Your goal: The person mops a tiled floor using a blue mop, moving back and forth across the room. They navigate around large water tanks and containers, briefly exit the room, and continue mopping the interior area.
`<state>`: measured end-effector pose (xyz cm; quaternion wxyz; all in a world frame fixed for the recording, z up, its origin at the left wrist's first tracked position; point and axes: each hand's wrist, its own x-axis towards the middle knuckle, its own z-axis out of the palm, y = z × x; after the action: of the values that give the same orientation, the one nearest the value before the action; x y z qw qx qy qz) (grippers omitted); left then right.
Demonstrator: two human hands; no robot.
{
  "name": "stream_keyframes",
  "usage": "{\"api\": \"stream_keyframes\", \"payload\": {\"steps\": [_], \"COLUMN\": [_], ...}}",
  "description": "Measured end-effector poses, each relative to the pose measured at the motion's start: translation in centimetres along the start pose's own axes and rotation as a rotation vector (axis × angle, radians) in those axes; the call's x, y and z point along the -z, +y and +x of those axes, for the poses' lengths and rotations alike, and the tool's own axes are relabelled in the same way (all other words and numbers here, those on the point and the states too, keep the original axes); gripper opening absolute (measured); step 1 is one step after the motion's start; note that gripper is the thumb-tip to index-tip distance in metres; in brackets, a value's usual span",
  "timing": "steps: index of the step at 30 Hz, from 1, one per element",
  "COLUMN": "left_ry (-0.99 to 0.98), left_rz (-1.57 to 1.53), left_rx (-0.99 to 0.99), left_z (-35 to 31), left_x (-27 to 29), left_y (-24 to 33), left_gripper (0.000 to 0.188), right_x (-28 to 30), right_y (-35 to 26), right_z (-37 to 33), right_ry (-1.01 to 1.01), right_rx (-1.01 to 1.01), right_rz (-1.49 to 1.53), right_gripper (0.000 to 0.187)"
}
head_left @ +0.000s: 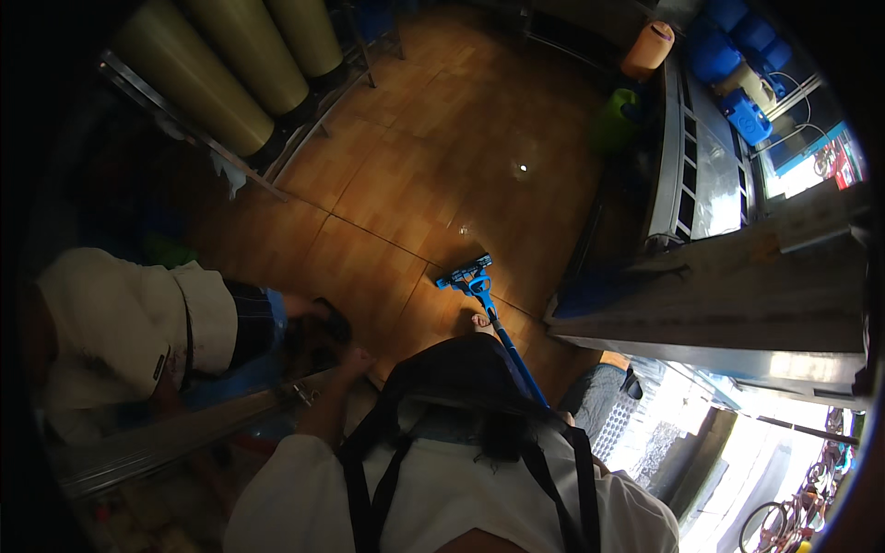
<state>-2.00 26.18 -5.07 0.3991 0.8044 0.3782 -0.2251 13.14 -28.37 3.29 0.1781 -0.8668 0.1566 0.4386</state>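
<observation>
A blue floor mop [476, 279] rests its narrow head on the tiled floor in front of me. Its long blue handle [518, 361] slants back towards my right side and disappears behind my dark apron [452, 369]. My right hand does not show, so whether it grips that handle is hidden. My left hand [354, 360] is low at my left side, beside the edge of a metal-framed counter [230, 415]. Shadow covers its fingers, and nothing can be made out in them. The toes of a foot [481, 323] show beside the mop handle.
At left a person in a pale shirt [138, 323] bends close to me. Large tan cylinders [194, 78] stand on a metal frame at far left. On the right are a metal counter [710, 323], a green jug [619, 120], an orange container [649, 51] and blue jugs [745, 117].
</observation>
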Motion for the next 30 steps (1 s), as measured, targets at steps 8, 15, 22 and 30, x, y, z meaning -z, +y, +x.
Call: {"api": "stream_keyframes", "payload": {"steps": [8,15,22,30], "left_ry": [0.039,0.225,0.224,0.023], "left_rz": [-0.512,-0.295,-0.166,0.101], "left_rx": [0.013,-0.157,-0.197,-0.06], "left_z": [0.3,5.9,11.3,12.6], "left_x": [5.9,15.6,19.4,18.6], "left_y": [8.6,19.8,23.0,13.8], "left_gripper": [0.023,0.025,0.026,0.027], "right_x": [2.2,7.7,13.2,3.9], "right_y": [-24.2,-57.6,-65.0,-26.7], "right_z": [13.1,23.8,29.2,16.6], "right_ry": [-0.208,-0.06,0.007,0.103], "right_rx": [0.076,0.227,0.385,0.523], "right_rz": [0.406,0.884,0.08,-0.032], "right_gripper": [0.022,0.017,0.026,0.026]}}
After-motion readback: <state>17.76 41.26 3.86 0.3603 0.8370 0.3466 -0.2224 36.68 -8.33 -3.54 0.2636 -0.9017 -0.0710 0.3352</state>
